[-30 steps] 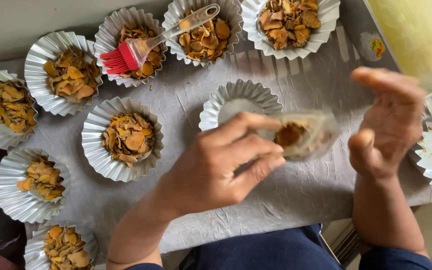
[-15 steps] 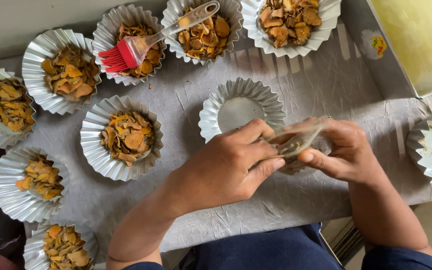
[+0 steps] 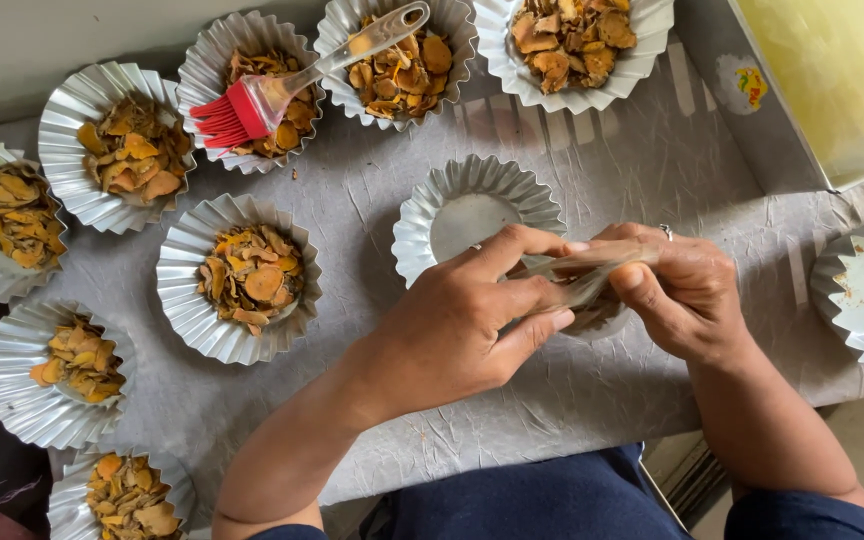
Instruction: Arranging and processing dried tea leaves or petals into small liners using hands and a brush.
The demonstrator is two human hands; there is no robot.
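Meanwhile both hands, the left hand [image 3: 457,325] and right hand [image 3: 687,295], had closed together, pinching the clear pouch [image 3: 582,272] (formerly held apart) beside the empty foil cup [image 3: 422,215].

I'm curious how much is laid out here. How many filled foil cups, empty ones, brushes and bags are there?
Filled cups: 8
Empty cups: 2
Brush: 1
Bag, pinched by left hand and right hand: 1
Total: 12
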